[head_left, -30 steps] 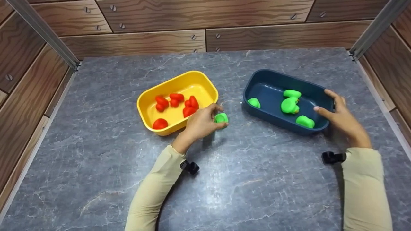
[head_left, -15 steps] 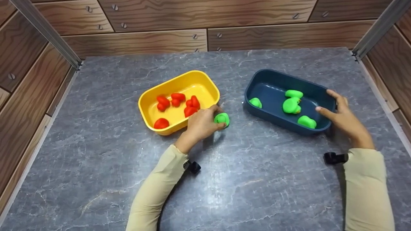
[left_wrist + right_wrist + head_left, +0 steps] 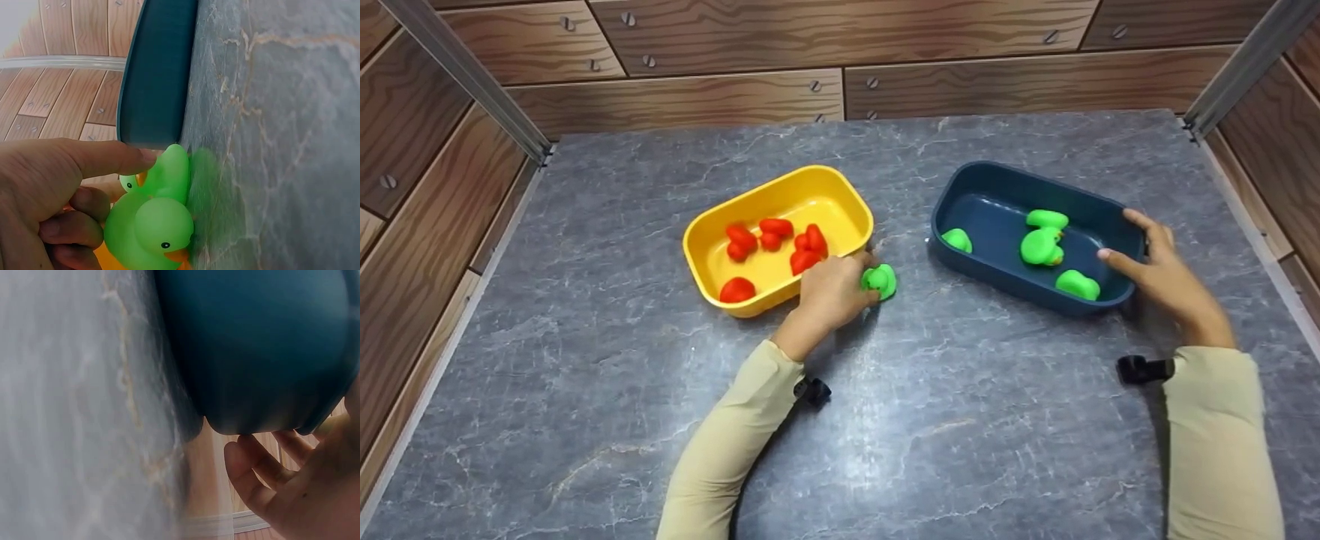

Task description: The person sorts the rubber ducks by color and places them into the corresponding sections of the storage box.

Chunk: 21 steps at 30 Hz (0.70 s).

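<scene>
Beside the yellow tub (image 3: 712, 217), my left hand (image 3: 831, 296) has its thumb and index finger around a green rubber duck (image 3: 877, 279), low at the tabletop. The left wrist view shows two green ducks close together: the thumb tip touches the farther duck (image 3: 175, 171), and the nearer duck (image 3: 160, 225) sits by the curled fingers. Only one of these shows in the head view. My right hand (image 3: 1170, 277) holds the right end of the navy tub (image 3: 994, 276), thumb over the rim and fingers outside. Several green ducks (image 3: 1041, 246) lie in the navy tub.
Several red rubber toys (image 3: 736, 289) lie in the yellow tub. Both tubs stand on a grey marbled tabletop (image 3: 930, 420), apart from each other. Wood-patterned walls (image 3: 675, 97) enclose the back and sides.
My left hand has lowered slightly with the green duck toward the tabletop, and its fingers have tilted down. The right hand stays on the navy tub.
</scene>
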Each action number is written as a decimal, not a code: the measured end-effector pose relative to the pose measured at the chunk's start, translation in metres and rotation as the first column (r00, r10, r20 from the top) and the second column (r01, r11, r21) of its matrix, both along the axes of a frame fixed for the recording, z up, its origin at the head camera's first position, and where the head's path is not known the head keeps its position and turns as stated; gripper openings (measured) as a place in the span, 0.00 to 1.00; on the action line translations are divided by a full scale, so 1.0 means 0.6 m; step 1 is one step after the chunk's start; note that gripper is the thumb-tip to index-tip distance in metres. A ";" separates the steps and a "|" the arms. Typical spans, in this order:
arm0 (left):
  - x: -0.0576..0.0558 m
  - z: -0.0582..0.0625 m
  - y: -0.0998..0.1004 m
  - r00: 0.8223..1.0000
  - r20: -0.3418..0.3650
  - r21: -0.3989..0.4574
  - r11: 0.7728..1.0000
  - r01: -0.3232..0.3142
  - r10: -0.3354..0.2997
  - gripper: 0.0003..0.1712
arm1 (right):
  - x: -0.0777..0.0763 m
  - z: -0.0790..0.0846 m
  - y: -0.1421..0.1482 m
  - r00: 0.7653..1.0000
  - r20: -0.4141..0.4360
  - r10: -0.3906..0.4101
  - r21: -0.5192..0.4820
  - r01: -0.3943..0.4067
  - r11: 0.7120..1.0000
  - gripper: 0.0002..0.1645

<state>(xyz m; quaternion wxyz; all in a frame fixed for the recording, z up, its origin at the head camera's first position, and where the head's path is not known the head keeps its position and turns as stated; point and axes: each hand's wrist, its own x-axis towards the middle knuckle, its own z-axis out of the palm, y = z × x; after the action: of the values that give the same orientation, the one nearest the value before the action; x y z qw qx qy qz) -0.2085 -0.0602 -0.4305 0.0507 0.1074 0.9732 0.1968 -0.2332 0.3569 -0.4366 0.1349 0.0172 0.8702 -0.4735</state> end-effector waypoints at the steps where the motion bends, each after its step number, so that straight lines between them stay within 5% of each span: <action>1: 0.000 0.000 0.000 1.000 -0.005 -0.004 1.000 0.002 -0.002 0.22 | 0.000 0.000 0.000 1.000 -0.001 0.001 0.004 -0.001 1.000 0.51; 9: 0.003 0.003 -0.001 1.000 -0.024 -0.017 1.000 0.016 -0.017 0.21 | 0.001 0.000 0.004 1.000 -0.012 0.022 0.032 -0.022 0.999 0.51; 21: 0.005 0.017 -0.008 0.996 0.079 0.147 0.989 0.027 -0.039 0.23 | -0.002 0.001 0.001 1.000 -0.015 0.022 0.031 -0.022 0.999 0.51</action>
<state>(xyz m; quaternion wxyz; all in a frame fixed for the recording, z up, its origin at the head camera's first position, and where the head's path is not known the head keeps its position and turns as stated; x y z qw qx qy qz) -0.2056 -0.0651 -0.4205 0.0858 0.1190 0.9514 0.2707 -0.2345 0.3575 -0.4360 0.1331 0.0061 0.8786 -0.4586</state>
